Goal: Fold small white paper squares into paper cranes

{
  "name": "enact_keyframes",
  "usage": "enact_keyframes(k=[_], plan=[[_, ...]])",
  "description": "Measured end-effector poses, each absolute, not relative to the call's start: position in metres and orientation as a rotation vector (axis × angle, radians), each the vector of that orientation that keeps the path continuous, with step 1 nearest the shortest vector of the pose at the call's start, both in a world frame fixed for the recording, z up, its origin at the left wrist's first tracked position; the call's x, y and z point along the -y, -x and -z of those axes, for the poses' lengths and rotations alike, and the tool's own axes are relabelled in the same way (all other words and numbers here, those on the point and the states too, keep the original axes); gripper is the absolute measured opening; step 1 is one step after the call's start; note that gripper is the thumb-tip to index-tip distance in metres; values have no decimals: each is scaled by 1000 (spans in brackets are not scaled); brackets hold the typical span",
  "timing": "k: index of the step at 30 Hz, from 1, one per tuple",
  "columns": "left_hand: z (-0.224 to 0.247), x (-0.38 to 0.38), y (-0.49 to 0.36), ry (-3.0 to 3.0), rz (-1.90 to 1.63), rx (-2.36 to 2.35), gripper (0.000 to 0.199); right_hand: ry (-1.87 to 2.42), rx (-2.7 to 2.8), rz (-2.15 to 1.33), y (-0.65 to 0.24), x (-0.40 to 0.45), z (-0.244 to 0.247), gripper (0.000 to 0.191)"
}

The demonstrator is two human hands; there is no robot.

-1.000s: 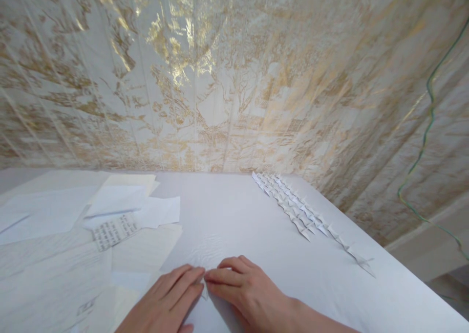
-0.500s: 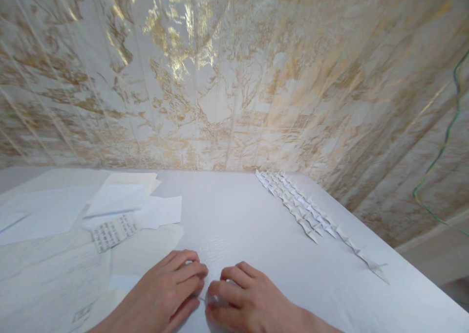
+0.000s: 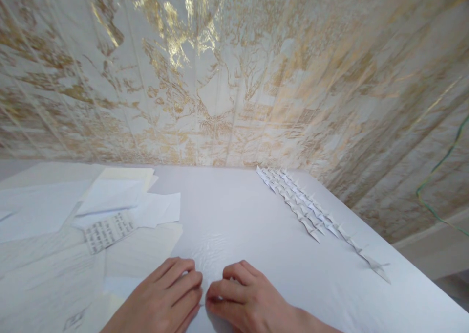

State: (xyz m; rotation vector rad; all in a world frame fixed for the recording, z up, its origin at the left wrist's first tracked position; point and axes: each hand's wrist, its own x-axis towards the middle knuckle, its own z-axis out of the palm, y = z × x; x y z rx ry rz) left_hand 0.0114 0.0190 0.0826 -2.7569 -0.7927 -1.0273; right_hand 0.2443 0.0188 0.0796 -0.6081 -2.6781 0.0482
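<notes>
Both hands are low in the view, close together over the white table (image 3: 216, 201). My left hand (image 3: 164, 294) is closed, its fingers curled and pressed together. Facing it, my right hand (image 3: 249, 294) is also closed, in a pinch. A tiny tip of a small piece of folded paper (image 3: 201, 304) shows between the fingertips; the rest is hidden by the fingers. Rows of small folded paper cranes (image 3: 304, 203) stand on the table to the right, beyond my right hand.
Loose sheets of paper (image 3: 44, 264) cover the table's left side, with a small note bearing handwriting (image 3: 110, 231) on top. A wall with a gold pattern (image 3: 216, 93) rises behind the table. A green cord (image 3: 436, 169) hangs at the right, past the table's edge.
My left hand has turned slightly, its fingers lower and more folded. My right hand has barely moved, fingers drawn closer in. The view has shifted a little.
</notes>
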Motion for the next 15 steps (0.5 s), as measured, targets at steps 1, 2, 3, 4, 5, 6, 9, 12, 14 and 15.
enact_keyframes(k=[1, 2, 3, 4, 5, 6, 9, 12, 14, 15], plan=[[-85, -19, -12, 2772, 1012, 801, 37, 610, 2668, -66, -245, -18, -81, 3], [-87, -19, -13, 2790, 992, 819, 36, 611, 2654, -86, -245, -18, -82, 4], [-88, -20, -14, 2817, 962, 842, 33, 611, 2643, -108, -245, -17, -83, 5], [-89, -21, -15, 2843, 942, 867, 30, 609, 2634, -128, -246, -17, -84, 7], [-89, -22, -15, 2866, 932, 892, 28, 606, 2635, -144, -246, -17, -85, 8], [-87, -23, -16, 2890, 918, 930, 26, 600, 2637, -154, -246, -17, -86, 10], [-76, -25, -17, 2936, 888, 1066, 24, 584, 2623, -149, -245, -16, -85, 12], [-65, -25, -18, 2947, 875, 1150, 23, 589, 2604, -148, -243, -15, -83, 12], [-62, -25, -18, 2957, 873, 1162, 22, 607, 2602, -158, -242, -14, -81, 13], [-62, -25, -18, 2962, 875, 1162, 22, 608, 2599, -165, -241, -13, -81, 14]])
